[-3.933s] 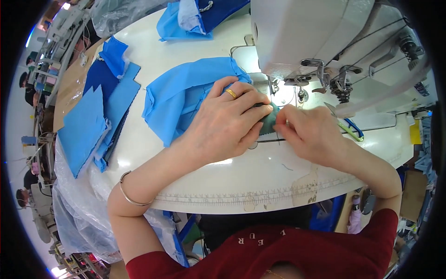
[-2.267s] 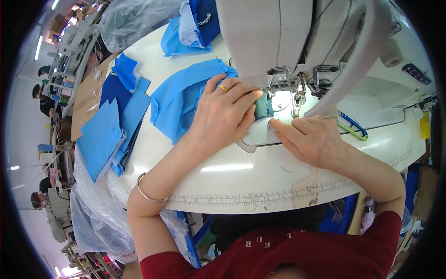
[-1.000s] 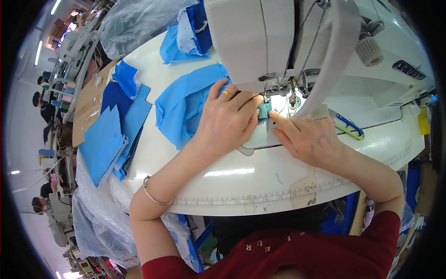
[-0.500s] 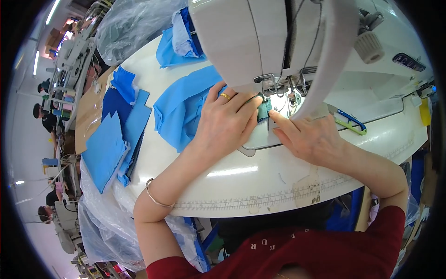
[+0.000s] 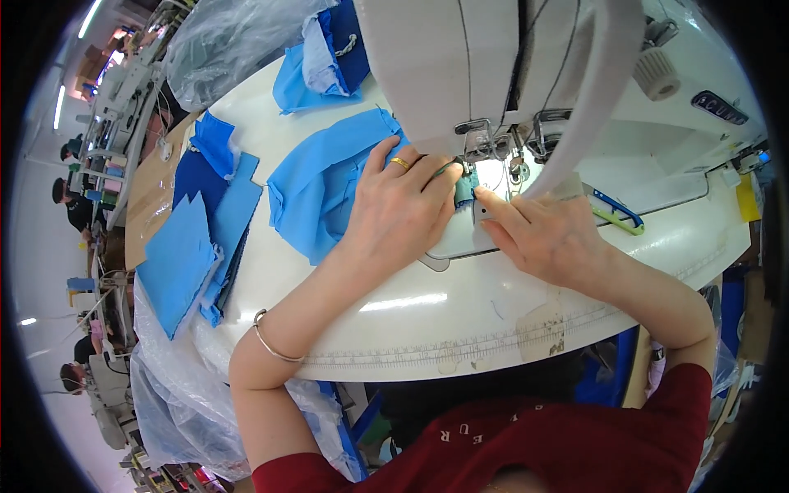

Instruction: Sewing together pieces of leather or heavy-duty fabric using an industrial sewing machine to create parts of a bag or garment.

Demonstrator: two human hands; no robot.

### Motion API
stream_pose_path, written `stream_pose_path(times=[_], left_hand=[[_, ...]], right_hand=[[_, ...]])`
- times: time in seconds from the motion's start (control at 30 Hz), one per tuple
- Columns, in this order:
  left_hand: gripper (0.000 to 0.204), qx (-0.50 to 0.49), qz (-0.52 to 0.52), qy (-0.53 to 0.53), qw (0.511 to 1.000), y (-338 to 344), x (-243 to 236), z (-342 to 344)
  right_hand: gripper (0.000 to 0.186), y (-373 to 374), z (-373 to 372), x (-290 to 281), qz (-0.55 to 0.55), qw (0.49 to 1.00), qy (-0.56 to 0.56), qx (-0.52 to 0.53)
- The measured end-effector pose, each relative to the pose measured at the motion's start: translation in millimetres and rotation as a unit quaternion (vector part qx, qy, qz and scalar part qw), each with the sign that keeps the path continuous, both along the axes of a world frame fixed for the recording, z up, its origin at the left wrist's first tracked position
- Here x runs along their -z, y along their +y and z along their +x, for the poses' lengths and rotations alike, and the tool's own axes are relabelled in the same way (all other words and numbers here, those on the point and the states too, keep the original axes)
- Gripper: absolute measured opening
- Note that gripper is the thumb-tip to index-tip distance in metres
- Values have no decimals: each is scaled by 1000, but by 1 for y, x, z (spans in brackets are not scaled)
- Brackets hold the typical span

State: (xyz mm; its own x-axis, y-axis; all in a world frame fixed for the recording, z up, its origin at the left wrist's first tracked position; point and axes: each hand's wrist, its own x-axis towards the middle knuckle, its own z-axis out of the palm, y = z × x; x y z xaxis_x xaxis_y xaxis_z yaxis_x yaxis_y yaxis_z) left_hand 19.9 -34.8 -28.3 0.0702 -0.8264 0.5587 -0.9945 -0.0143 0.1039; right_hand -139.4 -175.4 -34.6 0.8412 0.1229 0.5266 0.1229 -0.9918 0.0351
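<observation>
Under the needle area of a white sewing machine (image 5: 444, 74) lies a small strip of teal-green fabric (image 5: 465, 191), lit by the machine lamp. My left hand (image 5: 403, 197), with a gold ring, is closed on the left end of this strip, fingers bent close together; how much cloth lies under them is hidden. From the other side my right hand (image 5: 551, 234) reaches in, index fingertip touching the strip's right edge and thumb held apart below it. Light blue fabric (image 5: 308, 193) spreads out beside my left hand and partly behind it.
Thread snips (image 5: 616, 212) with blue and green handles lie right of my right hand. Several cut blue pieces (image 5: 177, 263) are stacked at the left, with more blue cloth (image 5: 325, 66) at the back. Clear plastic sheeting (image 5: 238, 49) borders the white table (image 5: 394, 329), which has a ruler edge.
The view has shifted slightly, so the machine sits a little further right and the cloth further left. Both hands keep nearly the same place and pose at the strip.
</observation>
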Motion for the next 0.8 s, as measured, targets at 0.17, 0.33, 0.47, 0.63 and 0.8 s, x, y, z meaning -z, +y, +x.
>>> stream_pose_path(times=[0.17, 0.33, 0.47, 0.63, 0.8], left_hand=[[16, -7, 7, 0, 1000, 1, -5, -2], [16, -1, 18, 12, 1000, -1, -5, 2], [16, 1, 34, 25, 999, -1, -3, -2], [17, 2, 26, 22, 999, -3, -5, -3], [19, 21, -8, 38, 999, 3, -1, 4]], right_hand=[[31, 1, 0, -3, 3, 1000, 5, -2], [31, -1, 1, -4, 3, 1000, 21, 5], [30, -2, -1, -4, -11, 1000, 6, -4], [29, -3, -2, -6, -27, 1000, -2, 3], [28, -2, 0, -4, -31, 1000, -4, 2]])
